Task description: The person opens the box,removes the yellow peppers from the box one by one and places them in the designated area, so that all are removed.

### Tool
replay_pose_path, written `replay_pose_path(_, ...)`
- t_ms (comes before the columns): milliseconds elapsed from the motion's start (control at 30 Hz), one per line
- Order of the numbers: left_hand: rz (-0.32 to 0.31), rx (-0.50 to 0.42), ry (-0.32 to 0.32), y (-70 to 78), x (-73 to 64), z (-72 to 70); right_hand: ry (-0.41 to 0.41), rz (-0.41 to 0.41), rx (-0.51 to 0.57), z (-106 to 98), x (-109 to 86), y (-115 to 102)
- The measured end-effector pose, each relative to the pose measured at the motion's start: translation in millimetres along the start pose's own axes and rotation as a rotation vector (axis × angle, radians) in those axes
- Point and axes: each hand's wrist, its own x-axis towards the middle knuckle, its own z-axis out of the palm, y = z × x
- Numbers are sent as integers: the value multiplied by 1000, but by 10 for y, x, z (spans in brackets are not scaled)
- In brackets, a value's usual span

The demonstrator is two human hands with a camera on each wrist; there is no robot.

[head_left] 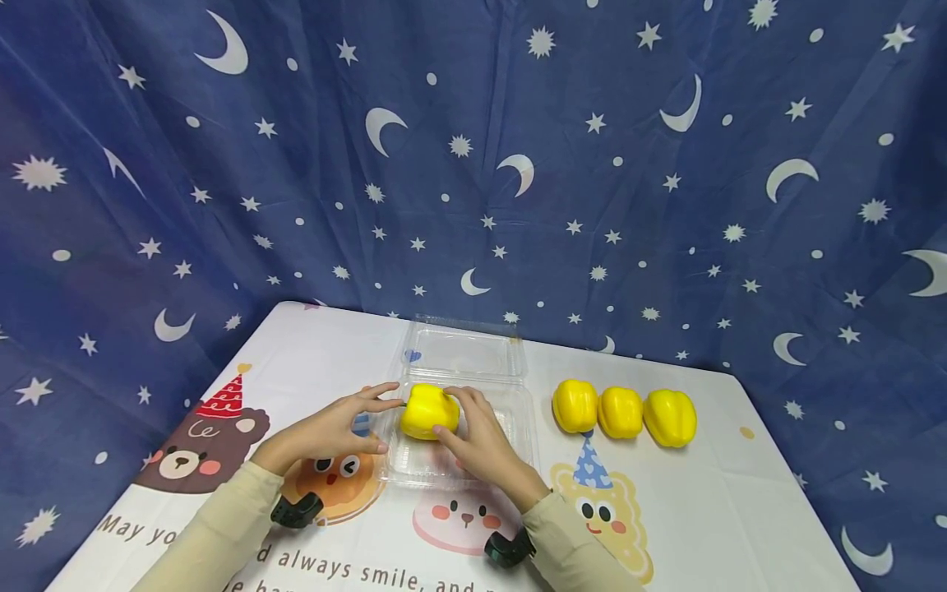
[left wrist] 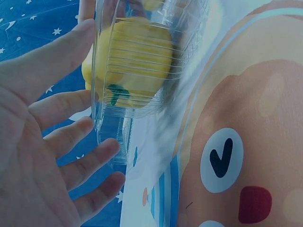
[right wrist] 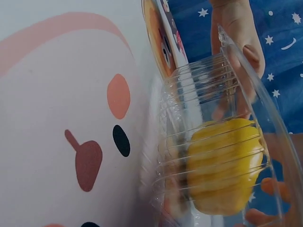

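Note:
A yellow bell pepper lies on its side in the base of a clear plastic clamshell container, its stem end toward the left. My right hand grips it from the right, with thumb in front and fingers behind. The left hand is at the container's left edge, fingers extended and the index finger close to the stem. In the left wrist view, the green stem shows through the ribbed wall. Through the wall in the right wrist view, the pepper appears above the container floor.
Three more yellow bell peppers stand in a row to the right. The container's lid is folded back behind the base. A printed white cloth covers the table, and a blue star-patterned curtain hangs behind.

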Motion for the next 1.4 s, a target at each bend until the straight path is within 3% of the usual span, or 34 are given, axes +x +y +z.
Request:
replay_pose_path(767, 34, 6, 9, -2, 1, -9, -57, -65, -75, 78, 87, -17)
replay_pose_path(1400, 29, -6, 4, -18, 8, -1, -68, -2, -89, 5, 46, -63)
